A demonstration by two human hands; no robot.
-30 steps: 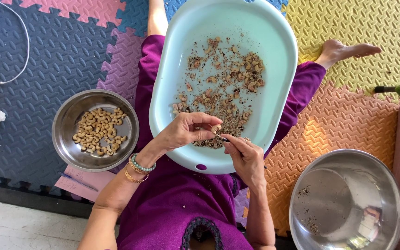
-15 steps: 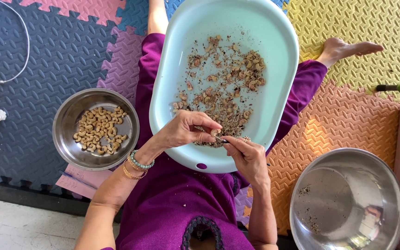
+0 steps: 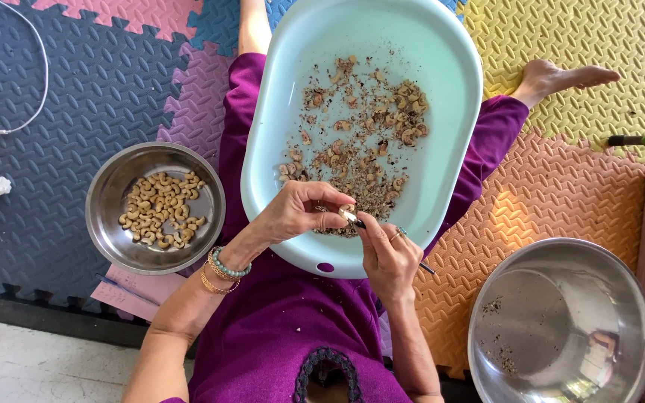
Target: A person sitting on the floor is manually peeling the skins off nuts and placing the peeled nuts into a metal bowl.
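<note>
One cashew is pinched in the left hand over the blue tub | small tool gripped by right hand | steel bowl partly filled with peeled nuts | many unpeeled left in tub

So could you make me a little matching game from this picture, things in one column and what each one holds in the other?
Things:
1. pale blue plastic tub
2. small steel bowl
3. large steel bowl
4. left hand

What it holds:
A. peeled cashews
B. only a few brown crumbs
C. one cashew at the fingertips
D. unpeeled cashews and husk bits

Pairs: 1-D, 2-A, 3-B, 4-C
</note>
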